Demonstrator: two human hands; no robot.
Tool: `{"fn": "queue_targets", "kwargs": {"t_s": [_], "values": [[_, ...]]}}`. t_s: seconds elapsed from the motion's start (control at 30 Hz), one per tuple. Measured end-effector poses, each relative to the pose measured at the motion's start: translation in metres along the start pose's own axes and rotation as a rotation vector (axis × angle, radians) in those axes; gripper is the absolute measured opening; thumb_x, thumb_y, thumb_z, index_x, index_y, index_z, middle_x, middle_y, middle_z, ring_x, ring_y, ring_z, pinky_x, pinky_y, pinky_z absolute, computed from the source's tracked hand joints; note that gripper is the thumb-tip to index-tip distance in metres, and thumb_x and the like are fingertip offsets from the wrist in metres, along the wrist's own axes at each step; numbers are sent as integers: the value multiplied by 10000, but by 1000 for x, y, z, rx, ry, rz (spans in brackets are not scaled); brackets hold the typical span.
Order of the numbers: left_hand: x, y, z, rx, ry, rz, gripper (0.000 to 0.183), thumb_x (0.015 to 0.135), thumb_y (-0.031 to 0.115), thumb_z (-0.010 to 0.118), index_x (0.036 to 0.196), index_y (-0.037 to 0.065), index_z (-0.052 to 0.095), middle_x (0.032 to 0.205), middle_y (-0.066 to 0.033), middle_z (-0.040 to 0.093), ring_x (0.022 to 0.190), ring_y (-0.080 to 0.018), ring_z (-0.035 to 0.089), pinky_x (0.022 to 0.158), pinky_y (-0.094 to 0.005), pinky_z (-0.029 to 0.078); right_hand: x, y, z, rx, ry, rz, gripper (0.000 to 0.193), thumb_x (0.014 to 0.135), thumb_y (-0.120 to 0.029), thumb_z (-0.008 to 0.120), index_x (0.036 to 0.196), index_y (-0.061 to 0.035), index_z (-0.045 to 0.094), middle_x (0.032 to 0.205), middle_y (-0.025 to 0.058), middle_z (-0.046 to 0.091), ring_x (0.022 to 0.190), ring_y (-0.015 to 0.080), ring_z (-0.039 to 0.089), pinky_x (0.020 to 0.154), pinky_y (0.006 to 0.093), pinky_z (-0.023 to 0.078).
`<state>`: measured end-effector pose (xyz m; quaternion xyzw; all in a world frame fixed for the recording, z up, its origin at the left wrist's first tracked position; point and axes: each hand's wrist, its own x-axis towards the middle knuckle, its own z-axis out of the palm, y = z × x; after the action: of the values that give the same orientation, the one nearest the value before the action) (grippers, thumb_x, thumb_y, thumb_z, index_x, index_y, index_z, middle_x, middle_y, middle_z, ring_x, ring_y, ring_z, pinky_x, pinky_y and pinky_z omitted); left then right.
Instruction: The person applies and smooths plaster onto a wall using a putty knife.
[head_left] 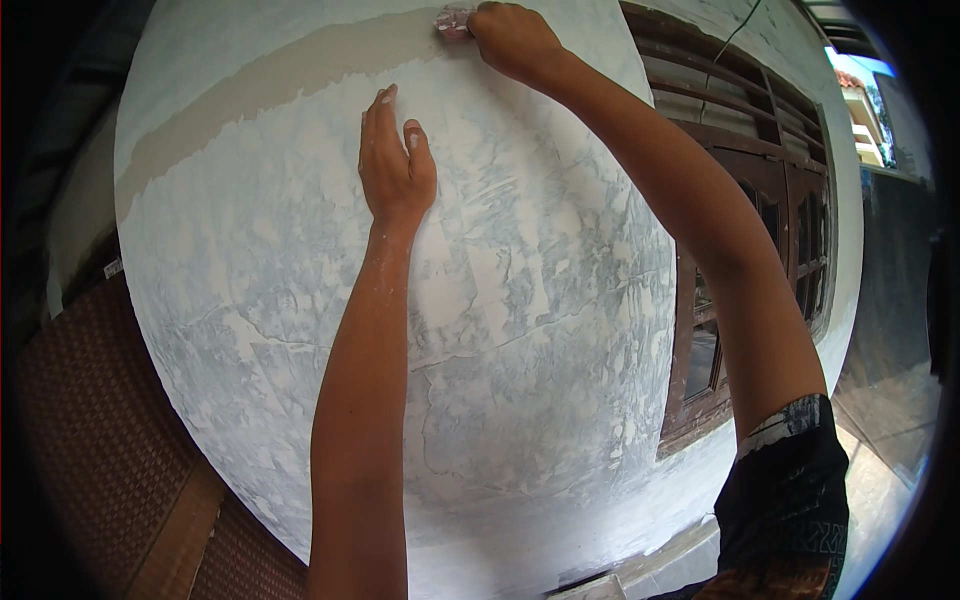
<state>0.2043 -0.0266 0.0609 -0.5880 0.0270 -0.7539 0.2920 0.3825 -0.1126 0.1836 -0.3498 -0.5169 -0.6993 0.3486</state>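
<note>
A patchy white and grey wall [520, 290] with cracks and flaking patches fills most of the view. Across its upper part runs a curved beige-grey band [260, 82] with a ragged lower edge. At the band's right end, high up, my right hand [515, 42] is closed around a small reddish tool smeared with white [454, 24], which is against the wall; its exact kind is unclear. My left hand [395, 160] is raised just below the band, with fingers stretched and thumb apart. It holds nothing and lies close to or on the wall. White specks mark its fingertips and wrist.
Brown wooden window frames [735, 150] with bars and glass panes stand to the right, behind my right arm. A brown woven panel [95, 430] leans at the lower left. Near the wall's foot is a pale ledge [665, 570].
</note>
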Motion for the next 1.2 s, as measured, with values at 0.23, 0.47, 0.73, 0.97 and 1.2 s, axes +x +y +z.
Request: {"fn": "queue_targets", "kwargs": {"t_s": [0.23, 0.47, 0.73, 0.97, 1.2], "values": [[-3, -3, -19, 29, -47, -61, 478, 941, 211, 390, 1306, -75, 506, 1312, -269, 550, 1229, -432, 517, 1084, -483, 380, -57, -72, -30, 285, -92, -17, 96, 785, -22, 601, 819, 31, 673, 822, 221, 654, 743, 397, 660, 689, 471, 534], [-2, 1, -6, 23, -51, -55, 477, 936, 201, 396, 1312, -70, 507, 1323, -267, 549, 1244, -428, 514, 1138, -492, 321, -3, -5, -9, 17, -32, 94, 126, 788, 2, 557, 811, 45, 673, 860, 226, 668, 768, 402, 661, 708, 475, 538], [-2, -1, -17, 61, -61, -66, 471, 931, 186, 394, 1310, -68, 510, 1318, -267, 554, 1241, -422, 519, 1137, -491, 324, -47, -57, -28, 226, -152, 33, 119, 788, -23, 612, 841, -9, 717, 867, 229, 677, 798, 387, 685, 695, 462, 556], [-2, 1, -4, 32, -49, -42, 471, 927, 173, 386, 1313, -70, 506, 1313, -270, 553, 1232, -425, 522, 1126, -493, 336, -10, -19, -14, 168, -19, 75, 135, 762, 6, 565, 818, 41, 682, 871, 242, 676, 795, 397, 673, 712, 473, 548], [-3, -5, -18, 40, -42, -50, 457, 916, 159, 400, 1290, -76, 519, 1287, -278, 560, 1212, -435, 528, 1100, -483, 365, -31, -69, -27, 316, -103, 49, 117, 780, 6, 567, 813, 54, 668, 877, 243, 667, 797, 416, 659, 723, 483, 538]]}}
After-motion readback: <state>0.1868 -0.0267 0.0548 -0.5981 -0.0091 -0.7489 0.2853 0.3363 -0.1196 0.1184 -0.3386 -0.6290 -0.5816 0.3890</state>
